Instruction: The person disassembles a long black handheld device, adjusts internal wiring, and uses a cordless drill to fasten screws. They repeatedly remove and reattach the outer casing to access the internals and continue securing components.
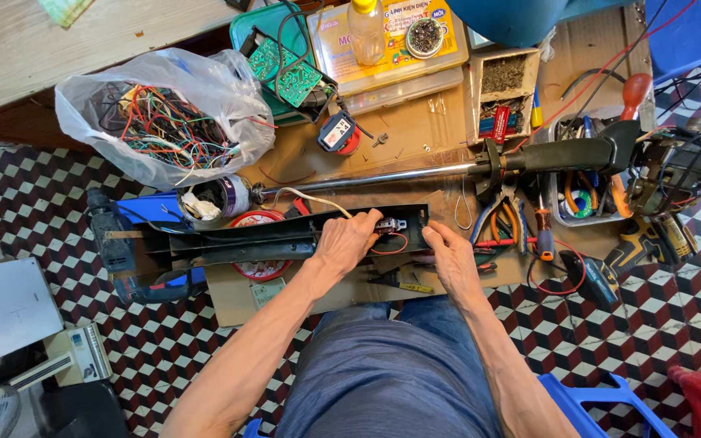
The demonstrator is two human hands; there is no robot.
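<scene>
— How do the hands sit in the head view?

— Both forearms reach forward from the lap. The left hand (349,240) lies palm-down on the long black plastic housing (285,235), its fingers curled onto a small switch block with red wire (391,229). The right hand (450,255) rests at the housing's right end, fingers together against its edge.

— Which way does the housing run?

— Its long axis lies left to right across the brown cardboard sheet (415,130) on the checkered tile floor (34,203), parallel to the shiny metal tube (367,178) just behind it.

— Anything unclear?

— The left fingertips hide the grip on the switch block; whether they pinch it, I cannot tell. The clear plastic bag of coloured wires (164,113) sits well apart, upper left.
</scene>
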